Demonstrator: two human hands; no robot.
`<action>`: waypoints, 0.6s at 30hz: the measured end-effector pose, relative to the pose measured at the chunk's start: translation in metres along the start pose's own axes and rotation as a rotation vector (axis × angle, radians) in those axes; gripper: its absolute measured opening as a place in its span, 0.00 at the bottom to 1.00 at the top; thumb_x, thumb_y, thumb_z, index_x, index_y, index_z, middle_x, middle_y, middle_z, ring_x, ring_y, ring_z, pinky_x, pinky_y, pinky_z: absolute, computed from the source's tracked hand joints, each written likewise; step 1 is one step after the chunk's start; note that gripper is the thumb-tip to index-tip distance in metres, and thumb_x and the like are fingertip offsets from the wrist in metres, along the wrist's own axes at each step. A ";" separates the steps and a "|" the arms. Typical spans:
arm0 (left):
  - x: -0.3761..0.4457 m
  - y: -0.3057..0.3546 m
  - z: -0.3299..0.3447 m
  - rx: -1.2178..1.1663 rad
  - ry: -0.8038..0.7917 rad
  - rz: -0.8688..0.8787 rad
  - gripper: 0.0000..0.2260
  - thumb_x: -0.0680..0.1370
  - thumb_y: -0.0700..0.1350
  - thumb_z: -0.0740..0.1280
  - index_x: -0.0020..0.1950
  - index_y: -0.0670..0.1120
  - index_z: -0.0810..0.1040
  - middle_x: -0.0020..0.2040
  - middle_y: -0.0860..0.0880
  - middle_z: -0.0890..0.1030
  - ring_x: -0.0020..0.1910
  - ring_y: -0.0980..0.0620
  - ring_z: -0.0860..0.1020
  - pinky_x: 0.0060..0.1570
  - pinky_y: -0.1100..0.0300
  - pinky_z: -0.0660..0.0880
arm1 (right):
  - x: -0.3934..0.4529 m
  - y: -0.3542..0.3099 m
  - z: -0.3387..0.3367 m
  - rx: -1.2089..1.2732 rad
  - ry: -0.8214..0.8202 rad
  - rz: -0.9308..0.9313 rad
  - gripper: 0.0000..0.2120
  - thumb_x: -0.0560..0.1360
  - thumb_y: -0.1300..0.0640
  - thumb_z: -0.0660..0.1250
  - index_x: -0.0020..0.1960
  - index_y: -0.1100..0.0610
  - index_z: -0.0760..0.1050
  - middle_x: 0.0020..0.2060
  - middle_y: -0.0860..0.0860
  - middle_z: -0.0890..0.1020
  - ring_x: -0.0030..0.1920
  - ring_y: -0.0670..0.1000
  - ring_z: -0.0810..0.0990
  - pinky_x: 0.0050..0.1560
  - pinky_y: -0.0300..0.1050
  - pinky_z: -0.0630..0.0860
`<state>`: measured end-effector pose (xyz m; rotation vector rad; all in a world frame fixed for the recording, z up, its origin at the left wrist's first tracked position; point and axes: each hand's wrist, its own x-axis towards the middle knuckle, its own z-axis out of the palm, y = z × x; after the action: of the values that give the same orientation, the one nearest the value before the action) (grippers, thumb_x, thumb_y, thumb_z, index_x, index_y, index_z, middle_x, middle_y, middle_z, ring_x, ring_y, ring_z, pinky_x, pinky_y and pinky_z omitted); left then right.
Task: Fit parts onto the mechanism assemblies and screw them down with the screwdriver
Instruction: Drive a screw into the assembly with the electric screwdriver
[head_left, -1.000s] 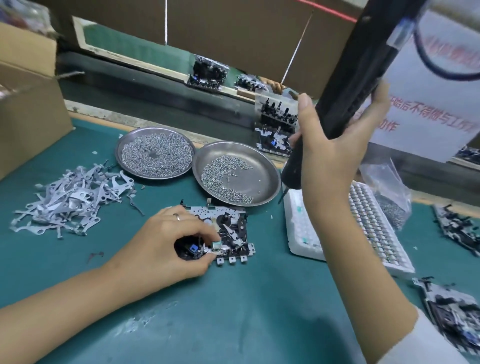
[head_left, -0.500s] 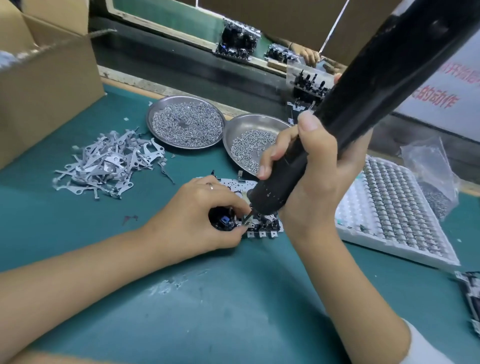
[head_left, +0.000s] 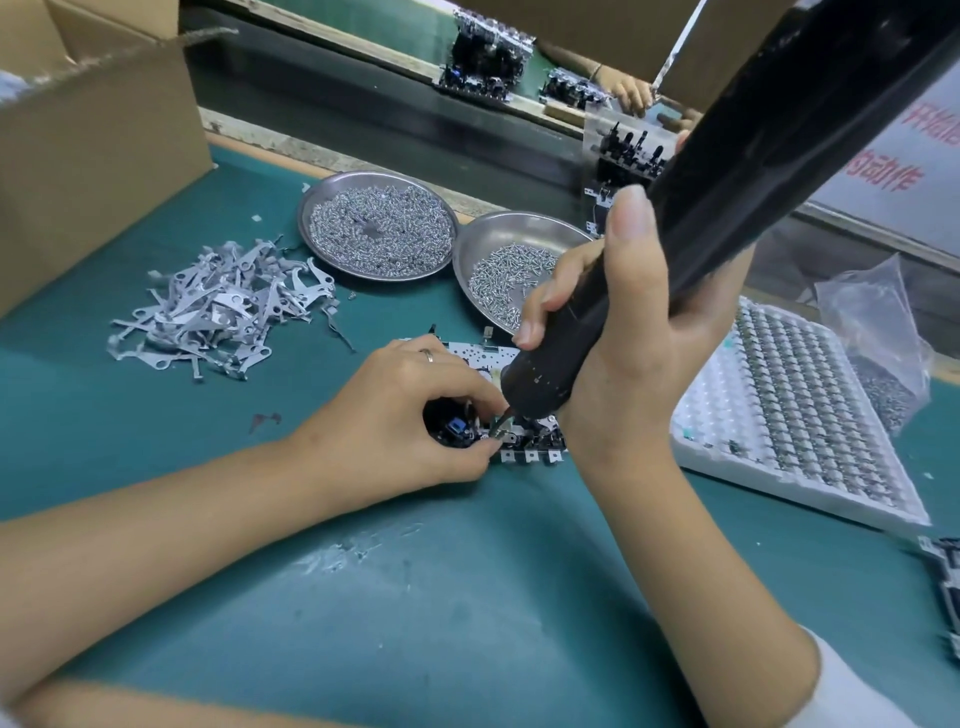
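While right hand (head_left: 623, 343) grips screwdriver (head_left: 727, 208), left hand (head_left: 410, 421) seemingly pinches mechanism assembly (head_left: 530, 447) beneath tip

surface: teal bench mat (head_left: 467, 623) | behind: dark conveyor belt (head_left: 415, 140) | left: cardboard box (head_left: 98, 145) | right: white sign (head_left: 893, 171), red characters

mechanism assembly (head_left: 530, 452): mostly hidden under hands | screwdriver (head_left: 727, 208): top cut off

Bright even overhead light — soft shadows, slight motion blur, wide-angle bending at edges
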<state>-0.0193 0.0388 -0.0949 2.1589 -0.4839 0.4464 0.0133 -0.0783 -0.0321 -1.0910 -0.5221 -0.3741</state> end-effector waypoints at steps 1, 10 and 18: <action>0.000 0.000 0.000 -0.003 -0.001 -0.006 0.08 0.64 0.45 0.74 0.41 0.54 0.81 0.36 0.65 0.76 0.39 0.56 0.73 0.48 0.62 0.71 | 0.000 0.000 0.000 -0.001 0.002 -0.002 0.11 0.72 0.57 0.65 0.47 0.59 0.63 0.21 0.52 0.70 0.17 0.53 0.68 0.23 0.39 0.67; 0.000 0.000 0.000 0.004 -0.003 -0.010 0.07 0.65 0.44 0.74 0.41 0.47 0.84 0.36 0.61 0.78 0.38 0.58 0.72 0.48 0.62 0.71 | -0.001 0.000 0.000 0.011 0.001 -0.003 0.12 0.72 0.57 0.64 0.49 0.60 0.61 0.21 0.51 0.70 0.17 0.53 0.68 0.23 0.39 0.67; 0.000 0.000 0.000 -0.007 0.003 -0.022 0.07 0.65 0.45 0.74 0.42 0.46 0.84 0.35 0.59 0.78 0.38 0.57 0.72 0.48 0.59 0.72 | -0.002 0.001 0.000 -0.004 -0.002 -0.010 0.11 0.73 0.57 0.64 0.48 0.59 0.62 0.21 0.49 0.71 0.17 0.52 0.69 0.23 0.39 0.67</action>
<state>-0.0194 0.0384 -0.0952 2.1542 -0.4583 0.4353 0.0118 -0.0774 -0.0338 -1.0926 -0.5285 -0.3829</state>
